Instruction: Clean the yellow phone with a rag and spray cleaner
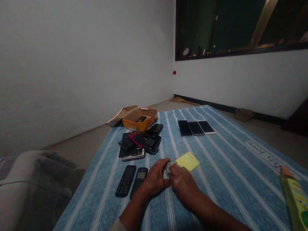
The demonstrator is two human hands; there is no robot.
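My right hand [181, 183] is closed around a crumpled whitish wipe [170, 166], pressed close to my left hand. My left hand [156, 176] has its fingers curled around something mostly hidden, with only a dark edge showing by the fingertips. Just beyond my right hand lies a flat yellow piece [189, 161] with rounded corners, like a phone case. Left of my hands are two black keypad phones, one [125, 180] fully visible, the other [140, 175] partly covered by my left forearm. Behind them is a loose pile of old phones [141, 141].
An open orange cardboard box [131, 124] with a phone inside stands behind the pile. Three touchscreen phones [196, 128] lie side by side farther right. A yellow-green bottle or pack [295, 199] is at the right edge. Blue striped cloth [228, 179] covers the surface.
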